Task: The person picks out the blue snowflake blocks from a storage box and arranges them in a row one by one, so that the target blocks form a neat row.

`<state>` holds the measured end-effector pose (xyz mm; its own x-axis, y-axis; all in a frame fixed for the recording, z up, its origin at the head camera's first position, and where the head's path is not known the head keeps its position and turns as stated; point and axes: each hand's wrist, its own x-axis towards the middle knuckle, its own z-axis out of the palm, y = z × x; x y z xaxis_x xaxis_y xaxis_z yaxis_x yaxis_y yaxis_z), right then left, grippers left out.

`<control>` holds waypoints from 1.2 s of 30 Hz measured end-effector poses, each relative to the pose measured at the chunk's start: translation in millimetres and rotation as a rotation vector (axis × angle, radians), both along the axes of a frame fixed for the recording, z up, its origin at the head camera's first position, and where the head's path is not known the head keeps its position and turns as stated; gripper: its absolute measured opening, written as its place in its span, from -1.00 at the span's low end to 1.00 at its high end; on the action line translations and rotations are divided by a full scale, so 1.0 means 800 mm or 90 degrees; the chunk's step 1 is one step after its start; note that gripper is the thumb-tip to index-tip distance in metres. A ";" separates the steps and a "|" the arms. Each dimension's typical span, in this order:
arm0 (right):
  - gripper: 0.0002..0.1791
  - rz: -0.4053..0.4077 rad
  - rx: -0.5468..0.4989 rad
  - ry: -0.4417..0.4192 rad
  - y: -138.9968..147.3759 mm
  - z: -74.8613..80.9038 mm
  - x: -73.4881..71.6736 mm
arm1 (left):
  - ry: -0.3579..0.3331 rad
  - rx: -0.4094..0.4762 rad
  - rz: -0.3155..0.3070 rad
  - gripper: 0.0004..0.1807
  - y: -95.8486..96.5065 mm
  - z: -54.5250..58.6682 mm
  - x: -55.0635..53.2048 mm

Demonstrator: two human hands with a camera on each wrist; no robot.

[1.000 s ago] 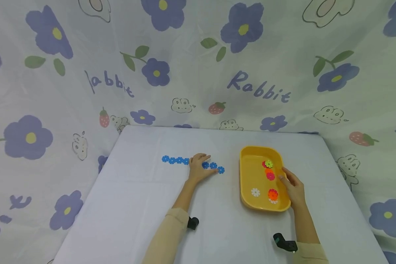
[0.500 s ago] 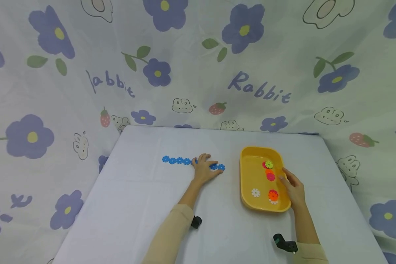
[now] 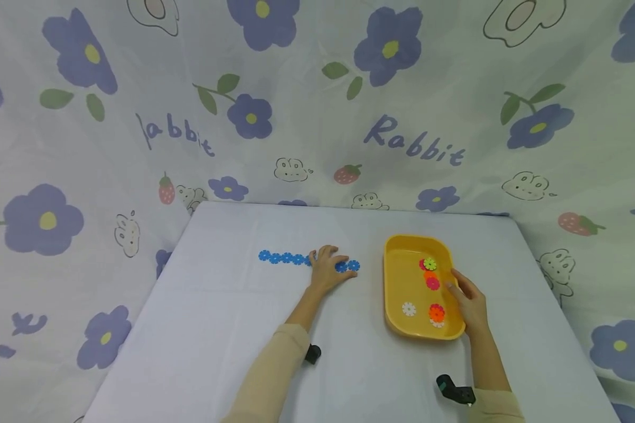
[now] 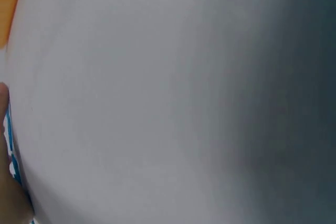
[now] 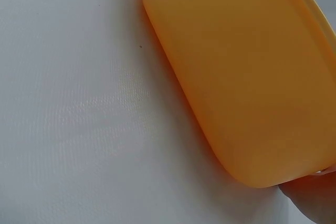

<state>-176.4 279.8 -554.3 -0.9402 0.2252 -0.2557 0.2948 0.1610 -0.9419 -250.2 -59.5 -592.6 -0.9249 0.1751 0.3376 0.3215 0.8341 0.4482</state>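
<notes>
Blue snowflake discs lie in a row (image 3: 287, 257) on the white tabletop, left of centre in the head view. My left hand (image 3: 325, 271) lies across the right part of the row with fingers spread, covering some of the discs. Its index finger and thumb tips are at the last discs (image 3: 353, 265). My right hand (image 3: 471, 302) grips the right rim of a yellow tray (image 3: 394, 294), thumb inside the wall. In the tray lie a white disc (image 3: 409, 309), a yellow-green disc (image 3: 430, 264), and pink and orange discs (image 3: 436, 312).
The white-covered table (image 3: 211, 341) backs onto a flower-printed cloth (image 3: 317, 135). A dark wrist camera (image 3: 455, 390) sits by the right sleeve, another (image 3: 313, 353) by the left. The tray's outer wall (image 5: 241, 77) fills much of the right wrist view.
My left hand has slid right along the row. The row's right end has shifted slightly away from me, so it lies straighter. My right hand and the tray have stayed in place.
</notes>
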 end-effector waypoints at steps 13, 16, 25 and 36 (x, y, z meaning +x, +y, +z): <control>-0.37 -0.005 -0.007 -0.003 0.002 0.003 0.000 | 0.008 0.080 -0.023 -0.42 -0.039 0.000 0.001; -0.37 -0.006 -0.012 0.000 0.001 0.004 0.000 | 0.003 0.077 -0.022 -0.45 -0.042 -0.002 0.000; -0.36 0.003 -0.002 0.005 0.000 0.002 0.002 | -0.017 0.021 -0.007 -0.43 -0.037 -0.003 -0.008; -0.36 -0.001 -0.008 0.013 0.001 0.002 0.000 | -0.117 -0.023 -0.072 -0.51 0.000 0.017 -0.007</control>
<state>-176.1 280.2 -553.0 -0.9450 0.2238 -0.2386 0.2750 0.1484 -0.9499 -255.9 -59.9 -578.6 -0.9443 0.2897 0.1563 0.3290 0.8138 0.4791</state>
